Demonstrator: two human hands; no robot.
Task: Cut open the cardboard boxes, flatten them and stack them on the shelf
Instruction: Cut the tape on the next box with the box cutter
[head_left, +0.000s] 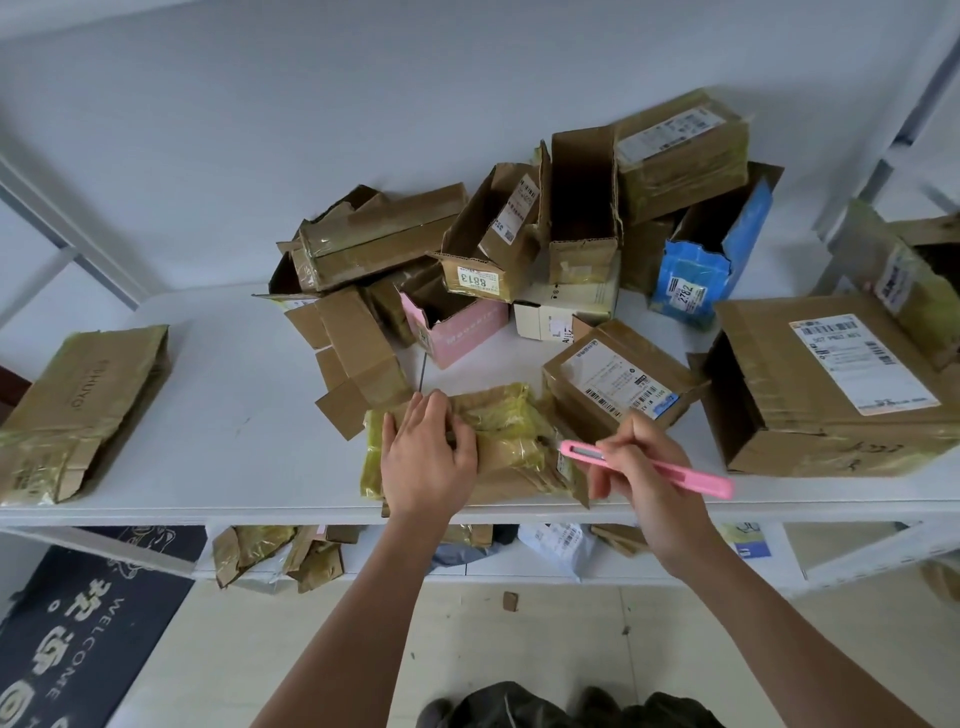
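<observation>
A small cardboard box wrapped in yellowish tape (511, 447) lies near the front edge of the white shelf (234, 415). My left hand (428, 457) rests on its left half, fingers curled over the top. My right hand (644, 467) grips a pink utility knife (649, 462) like a pen, its tip at the box's right end. A flattened taped box (78, 410) lies at the far left of the shelf.
A heap of several boxes fills the back: an open brown one (483, 244), a pink one (457, 327), a blue one (701, 270), a labelled one (618, 374) and a large one (826, 384) at right. Crumpled cardboard (291, 556) lies on the lower shelf. A dark doormat (78, 634) covers the floor.
</observation>
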